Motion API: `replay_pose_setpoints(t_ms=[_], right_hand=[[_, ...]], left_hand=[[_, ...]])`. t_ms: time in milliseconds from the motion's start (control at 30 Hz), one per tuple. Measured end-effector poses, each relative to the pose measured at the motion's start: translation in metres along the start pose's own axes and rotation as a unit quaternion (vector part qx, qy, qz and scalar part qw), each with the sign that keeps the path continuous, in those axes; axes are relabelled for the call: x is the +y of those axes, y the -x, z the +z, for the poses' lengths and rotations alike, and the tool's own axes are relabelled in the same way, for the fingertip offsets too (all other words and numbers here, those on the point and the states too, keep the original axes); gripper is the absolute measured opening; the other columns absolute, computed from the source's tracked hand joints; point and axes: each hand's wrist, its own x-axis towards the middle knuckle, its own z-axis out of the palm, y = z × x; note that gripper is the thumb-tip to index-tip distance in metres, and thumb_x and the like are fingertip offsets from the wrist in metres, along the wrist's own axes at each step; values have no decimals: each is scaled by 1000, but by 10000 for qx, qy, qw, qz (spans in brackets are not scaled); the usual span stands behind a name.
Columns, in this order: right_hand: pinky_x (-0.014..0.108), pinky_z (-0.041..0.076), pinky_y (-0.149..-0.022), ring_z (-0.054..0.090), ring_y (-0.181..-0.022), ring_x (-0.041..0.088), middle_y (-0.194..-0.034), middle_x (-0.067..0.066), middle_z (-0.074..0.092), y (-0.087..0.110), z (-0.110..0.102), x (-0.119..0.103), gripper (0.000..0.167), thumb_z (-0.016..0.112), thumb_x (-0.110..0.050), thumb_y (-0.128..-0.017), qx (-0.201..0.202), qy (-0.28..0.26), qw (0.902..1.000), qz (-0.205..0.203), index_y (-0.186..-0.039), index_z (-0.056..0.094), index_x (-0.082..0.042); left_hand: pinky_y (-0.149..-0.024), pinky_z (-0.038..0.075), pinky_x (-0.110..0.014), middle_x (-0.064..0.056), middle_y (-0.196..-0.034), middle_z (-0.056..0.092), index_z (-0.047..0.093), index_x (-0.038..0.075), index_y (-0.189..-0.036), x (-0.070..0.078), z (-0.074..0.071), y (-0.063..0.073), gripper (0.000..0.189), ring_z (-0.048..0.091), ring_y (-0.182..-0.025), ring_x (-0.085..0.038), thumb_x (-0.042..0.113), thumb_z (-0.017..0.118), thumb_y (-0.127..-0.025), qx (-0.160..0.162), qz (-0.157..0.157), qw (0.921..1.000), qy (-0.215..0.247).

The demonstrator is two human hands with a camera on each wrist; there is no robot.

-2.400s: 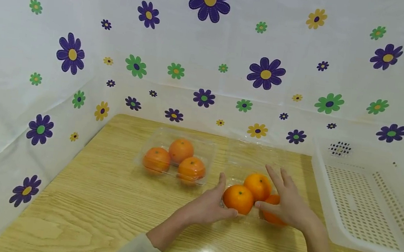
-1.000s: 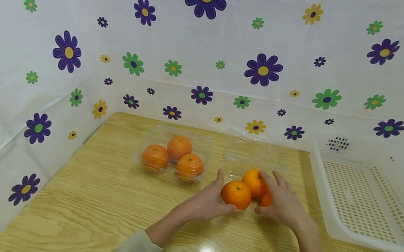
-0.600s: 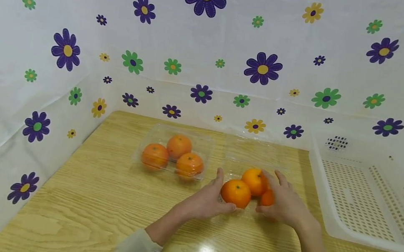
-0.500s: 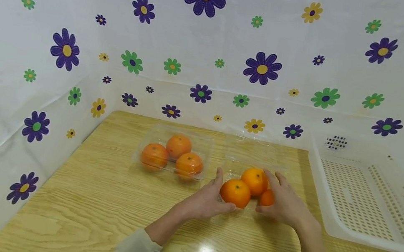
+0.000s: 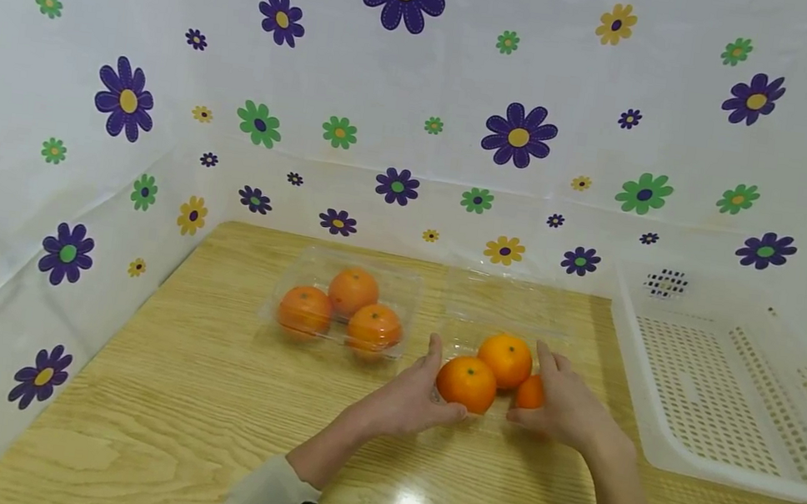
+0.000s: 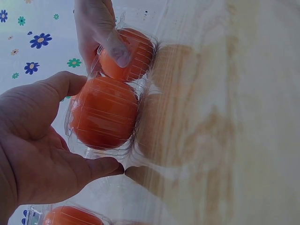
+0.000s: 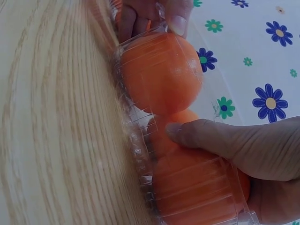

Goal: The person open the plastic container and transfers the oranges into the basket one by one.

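Note:
A clear plastic clamshell box [image 5: 504,298] lies with its lid folded back, three oranges in its tray: front left [image 5: 466,383], rear [image 5: 505,361] and front right [image 5: 531,392]. My left hand [image 5: 396,398] holds the tray's left side, thumb and fingers around its corner by the front-left orange. With my right hand [image 5: 569,411] I grip the front-right orange at the tray's right end, covering much of it. In the right wrist view the right thumb [image 7: 206,136] lies across the front of the fruit; the remaining fingers are partly hidden.
A closed clamshell [image 5: 311,264] with three oranges stands left of the box. At the right is a white perforated basket [image 5: 735,385]. A flowered cloth [image 5: 454,82] hangs behind the wooden table [image 5: 204,396] and along its left side.
My right hand, earlier spread with fingers raised over the front-right orange, has come down and closed around it. My left hand keeps its place at the tray. The head view has shifted slightly.

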Motion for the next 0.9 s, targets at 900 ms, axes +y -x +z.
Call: replay_pose_setpoints(t_ms=[900], right_hand=[[50, 51, -84, 59, -98, 35, -127, 33, 54, 0, 3, -1, 88, 81, -33, -77, 161, 458, 9988, 57, -141, 42, 13]], left_hand=[[-115, 29, -48, -26, -161, 15, -14, 4, -157, 4, 0, 2, 114, 29, -145, -33, 38, 71, -89, -3, 23, 10000, 4]])
